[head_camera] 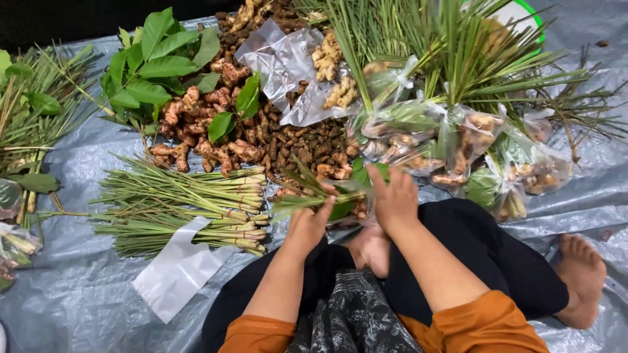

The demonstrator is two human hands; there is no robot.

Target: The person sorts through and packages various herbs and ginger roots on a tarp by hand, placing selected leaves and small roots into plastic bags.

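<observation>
Lemongrass stalks and green leaves (327,196) lay bunched across my lap, at the centre of everything, with my left hand (307,222) clenched around the bunch at its middle and my right hand (394,199) grasping the leafy end beside a clear bag that I could only partly make out. To do this well, I judged, the left hand had to keep the stalks squeezed tight and level while the right tucked the leaves in flat, so nothing splayed or tore the thin plastic.

At nine o'clock from my hands lay a tidy pile of trimmed lemongrass (190,209), and at seven o'clock an empty plastic bag (176,268) lay flat on the grey tarpaulin (78,287). At twelve o'clock sat a heap of brown roots (301,147), with leafy green sprigs (157,65) at eleven o'clock. At two o'clock several filled bags (458,147) rested together, long grass blades (445,52) fanned out beyond them. My bare foot (582,278) rested at four o'clock.
</observation>
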